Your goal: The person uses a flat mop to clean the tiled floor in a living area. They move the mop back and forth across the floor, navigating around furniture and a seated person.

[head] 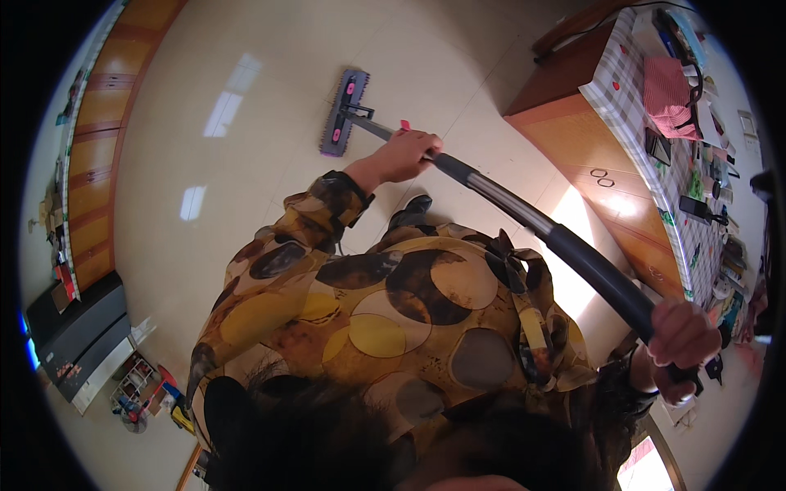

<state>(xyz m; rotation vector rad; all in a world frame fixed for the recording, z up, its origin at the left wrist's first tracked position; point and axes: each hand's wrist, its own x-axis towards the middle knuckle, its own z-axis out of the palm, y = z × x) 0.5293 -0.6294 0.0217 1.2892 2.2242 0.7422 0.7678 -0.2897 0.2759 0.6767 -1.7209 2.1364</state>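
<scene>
A flat mop [516, 206] runs slantwise in front of my body. My left hand [406, 153] is wrapped around the lower part of its pole, beside a small pink tab. Higher up, at the dark grip near the pole's top end, my right hand [683, 351] is closed around it. The rectangular grey mop head [345, 112], with two pink clips and a fringed edge, lies on the glossy tiled floor [258, 153] ahead of me. Part of the pole is hidden under my left hand. A dark shoe [415, 207] shows below the pole.
On the right stands a wooden cabinet [571, 138] under a checked cloth, holding a red striped bag [669, 98] and small items. Wooden cupboards [98, 156] line the left. A dark refrigerator [86, 334] and a fan [134, 418] are at lower left.
</scene>
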